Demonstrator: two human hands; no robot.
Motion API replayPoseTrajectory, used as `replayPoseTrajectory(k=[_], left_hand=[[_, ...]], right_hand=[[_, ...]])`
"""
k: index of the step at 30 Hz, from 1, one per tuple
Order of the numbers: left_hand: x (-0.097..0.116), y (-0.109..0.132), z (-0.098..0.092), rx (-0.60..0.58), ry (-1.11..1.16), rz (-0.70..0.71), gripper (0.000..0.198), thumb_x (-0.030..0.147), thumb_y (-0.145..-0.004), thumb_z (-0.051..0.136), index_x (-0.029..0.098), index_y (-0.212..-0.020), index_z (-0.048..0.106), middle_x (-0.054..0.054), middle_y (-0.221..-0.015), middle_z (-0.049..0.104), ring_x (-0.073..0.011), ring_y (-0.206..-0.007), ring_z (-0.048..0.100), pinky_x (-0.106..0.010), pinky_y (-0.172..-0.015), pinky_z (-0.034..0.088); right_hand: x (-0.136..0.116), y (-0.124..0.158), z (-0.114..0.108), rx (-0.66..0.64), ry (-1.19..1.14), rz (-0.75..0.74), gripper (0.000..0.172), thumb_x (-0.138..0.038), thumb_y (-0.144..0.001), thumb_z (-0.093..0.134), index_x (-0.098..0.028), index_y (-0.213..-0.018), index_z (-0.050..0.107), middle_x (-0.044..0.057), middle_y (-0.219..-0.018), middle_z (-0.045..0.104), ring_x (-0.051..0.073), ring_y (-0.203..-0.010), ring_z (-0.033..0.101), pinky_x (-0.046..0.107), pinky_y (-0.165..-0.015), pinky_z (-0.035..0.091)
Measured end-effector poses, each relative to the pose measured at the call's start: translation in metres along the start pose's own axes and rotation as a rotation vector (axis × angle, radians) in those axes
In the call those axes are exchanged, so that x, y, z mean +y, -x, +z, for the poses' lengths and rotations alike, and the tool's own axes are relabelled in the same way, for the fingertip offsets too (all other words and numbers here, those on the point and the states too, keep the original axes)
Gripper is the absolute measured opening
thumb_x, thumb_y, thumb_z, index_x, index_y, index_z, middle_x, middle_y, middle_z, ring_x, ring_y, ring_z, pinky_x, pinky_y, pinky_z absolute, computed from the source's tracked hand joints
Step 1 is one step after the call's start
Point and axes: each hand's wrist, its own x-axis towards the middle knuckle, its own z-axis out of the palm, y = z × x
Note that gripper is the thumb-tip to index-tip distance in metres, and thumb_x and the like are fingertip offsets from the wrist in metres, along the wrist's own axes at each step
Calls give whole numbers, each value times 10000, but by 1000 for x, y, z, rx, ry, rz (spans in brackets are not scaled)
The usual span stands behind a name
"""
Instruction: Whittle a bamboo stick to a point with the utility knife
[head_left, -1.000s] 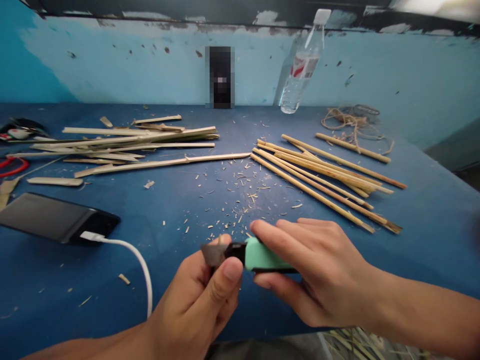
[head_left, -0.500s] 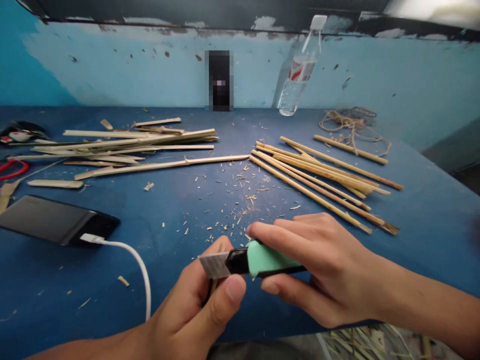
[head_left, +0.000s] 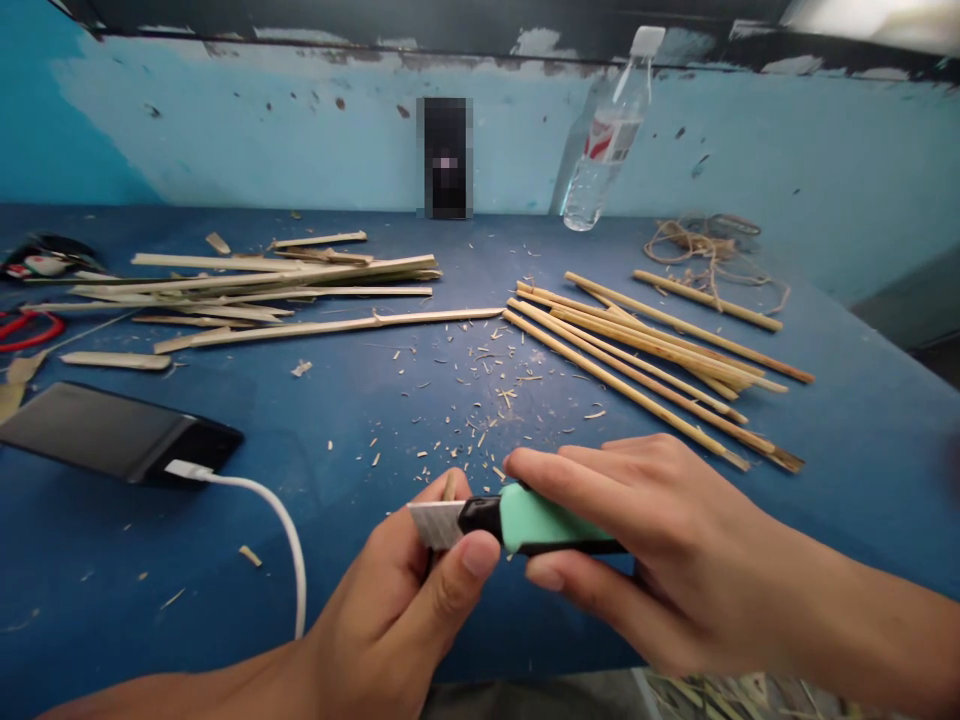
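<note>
right hand (head_left: 660,540): wrapped around a mint-green utility knife (head_left: 544,520), blade pushed out to the left | left hand (head_left: 397,610): a thin bamboo sliver (head_left: 448,487) is pinched between thumb and fingers, touching the blade | position: both are held over the near edge of the blue worktop (head_left: 862,430) | beyond: bamboo sticks (head_left: 645,350) are laid to the right

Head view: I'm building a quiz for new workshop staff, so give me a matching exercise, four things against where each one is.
Things:
1 utility knife
2 thin stick
3 phone
4 water bottle

Places:
A by the back wall
B pinched in the left hand
C on the table, white cable plugged in
D gripped in the right hand, blade out

Pairs: 1-D, 2-B, 3-C, 4-A
</note>
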Motion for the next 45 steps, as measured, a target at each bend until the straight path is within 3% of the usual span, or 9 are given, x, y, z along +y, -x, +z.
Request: replayPoseTrajectory(k=[6, 13, 21, 27, 31, 35, 39, 42, 45], left_hand=[[-1, -5, 4, 32, 78, -104, 382, 602, -992, 580, 235, -896, 527, 119, -582, 196, -68, -438, 134, -167, -344, 149], [9, -11, 11, 117, 70, -133, 564, 726, -900, 617, 228, -705, 435, 120, -486, 275, -52, -391, 173, -184, -345, 143], [13, -15, 12, 68, 202, -150, 492, 637, -872, 725, 234, -766, 464, 136, -524, 237, -57, -411, 160, -179, -374, 189], [29, -27, 14, 74, 158, -183, 513, 697, -848, 698, 230, -790, 494, 116, -532, 287, -80, -412, 280, -198, -370, 205], [29, -26, 13, 86, 147, -205, 543, 718, -833, 701, 233, -753, 470, 120, -512, 280, -72, -394, 263, -197, -359, 178], [20, -18, 12, 87, 138, -242, 587, 740, -829, 691, 237, -699, 421, 131, -479, 270, -47, -372, 179, -185, -337, 123], [18, -19, 4, 32, 174, -312, 611, 721, -836, 704, 241, -679, 361, 150, -460, 235, -31, -370, 83, -148, -307, 95], [22, -21, -5, -112, 260, -340, 548, 574, -902, 724, 237, -705, 339, 143, -497, 209, -43, -396, 77, -138, -328, 98], [27, -18, -12, -259, 379, -353, 502, 533, -903, 694, 222, -707, 352, 103, -554, 212, -74, -467, 144, -196, -413, 125]], right_hand=[[-3, 1, 9, 42, 101, 49, 366, -451, -1067, 455, -190, -1317, 512, -8, -790, 640, 173, -599, 570, 329, -549, 339], [-7, 0, 19, 139, 103, 103, 379, -455, -1084, 421, -166, -1310, 515, 20, -813, 663, 183, -625, 596, 321, -560, 345], [5, -4, 5, -26, -97, 94, 272, -450, -1066, 471, -207, -1142, 566, 15, -861, 686, 165, -708, 620, 298, -645, 418], [8, -6, 0, -58, -152, 78, 345, -452, -1063, 491, -212, -1302, 553, -15, -817, 655, 138, -657, 569, 291, -606, 374], [3, -3, 4, -59, -69, 126, 348, -467, -1071, 461, -218, -1295, 553, -6, -806, 663, 156, -664, 604, 296, -603, 375], [-8, 0, 15, 57, 85, 165, 389, -470, -1089, 390, -182, -1311, 528, 24, -811, 668, 182, -639, 622, 310, -576, 360], [-7, -4, 20, 62, 98, 238, 378, -476, -1090, 383, -193, -1281, 544, 39, -831, 691, 201, -691, 665, 300, -587, 373], [4, -8, 15, 132, 57, 276, 353, -467, -1083, 418, -199, -1263, 560, 45, -862, 713, 186, -704, 660, 281, -603, 377], [14, -9, 7, 221, -47, 289, 319, -463, -1065, 480, -226, -1259, 568, -22, -774, 675, 125, -585, 562, 254, -563, 332]])
